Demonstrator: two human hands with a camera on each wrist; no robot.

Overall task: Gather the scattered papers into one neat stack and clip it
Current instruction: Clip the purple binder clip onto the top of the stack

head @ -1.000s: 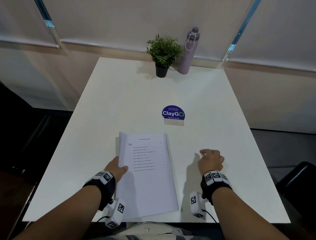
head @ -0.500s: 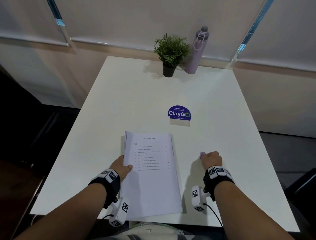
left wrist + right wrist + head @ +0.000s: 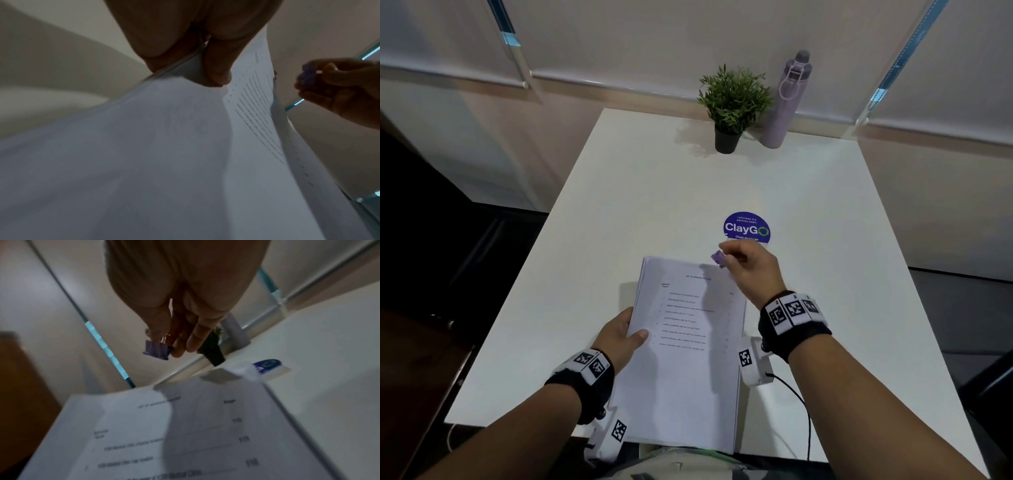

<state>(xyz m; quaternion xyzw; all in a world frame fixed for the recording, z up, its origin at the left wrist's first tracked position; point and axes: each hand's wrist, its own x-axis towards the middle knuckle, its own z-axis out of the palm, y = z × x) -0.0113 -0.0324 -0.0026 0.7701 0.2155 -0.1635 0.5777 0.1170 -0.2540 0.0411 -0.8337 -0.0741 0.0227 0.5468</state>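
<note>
A neat stack of printed white papers (image 3: 688,346) is lifted off the white table (image 3: 654,192) at its near end. My left hand (image 3: 623,339) grips the stack's left edge, thumb on top, fingers underneath; in the left wrist view the thumb (image 3: 218,71) presses on the papers (image 3: 164,146). My right hand (image 3: 748,267) pinches a small purple binder clip (image 3: 718,257) just above the stack's top right corner. The right wrist view shows the binder clip (image 3: 157,350) hanging from my fingertips over the papers (image 3: 185,434).
A blue ClayGo sign (image 3: 746,228) stands just beyond the stack. A potted plant (image 3: 732,106) and a lilac bottle (image 3: 786,99) stand at the table's far edge by the wall. A black chair (image 3: 989,387) is at the right.
My right hand picked the purple clip up from the table on the right and carried it up to the stack's top right corner. My left hand lifted the stack.
</note>
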